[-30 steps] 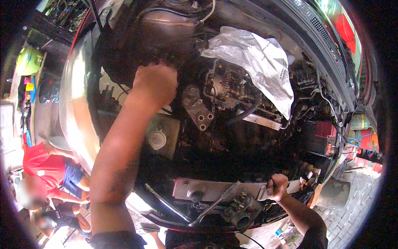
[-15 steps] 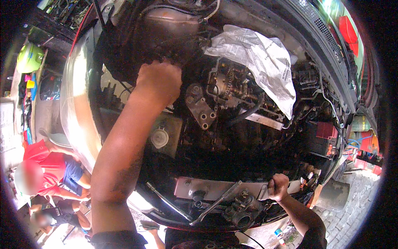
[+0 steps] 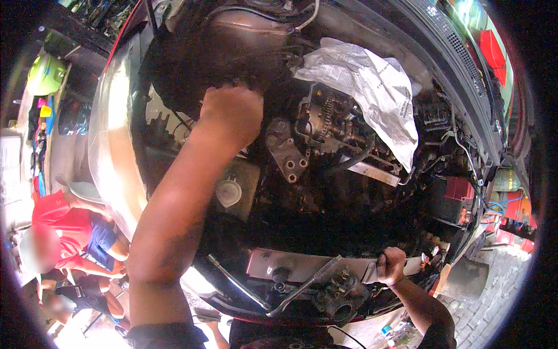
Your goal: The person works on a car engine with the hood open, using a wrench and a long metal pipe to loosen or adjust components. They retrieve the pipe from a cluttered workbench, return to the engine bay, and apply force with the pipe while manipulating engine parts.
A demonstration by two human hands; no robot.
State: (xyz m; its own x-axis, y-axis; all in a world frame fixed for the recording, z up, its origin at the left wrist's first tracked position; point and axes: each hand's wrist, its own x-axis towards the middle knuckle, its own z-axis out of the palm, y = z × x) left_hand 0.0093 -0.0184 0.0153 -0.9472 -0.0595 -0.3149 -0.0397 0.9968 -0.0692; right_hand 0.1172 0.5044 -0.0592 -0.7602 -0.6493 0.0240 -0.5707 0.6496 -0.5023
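My left hand [image 3: 232,114] reaches deep into the left side of a car's engine bay, its knuckles bent over. Its fingers curl down into shadow, so what they grip is hidden. Close to its right lies a metal mounting bracket [image 3: 285,152] with several bolt holes. Beyond that stands the opened engine [image 3: 328,119] with its timing chain and valve gear showing, partly covered by a crumpled newspaper sheet [image 3: 372,78]. At the front, my right hand [image 3: 391,266] is closed in a fist on the front crossmember [image 3: 261,264]; its palm side is hidden.
Two ratchet-like tools, one [image 3: 238,282] left and one [image 3: 305,285] right, lie across the front edge beside a throttle body [image 3: 343,299]. A reservoir with a white cap [image 3: 228,192] is under my left forearm. A battery [image 3: 459,195] sits at right. Two people [image 3: 61,232] are at left.
The whole view has shifted slightly, so the engine bay appears a little further right. Both hands keep nearly the same places and poses.
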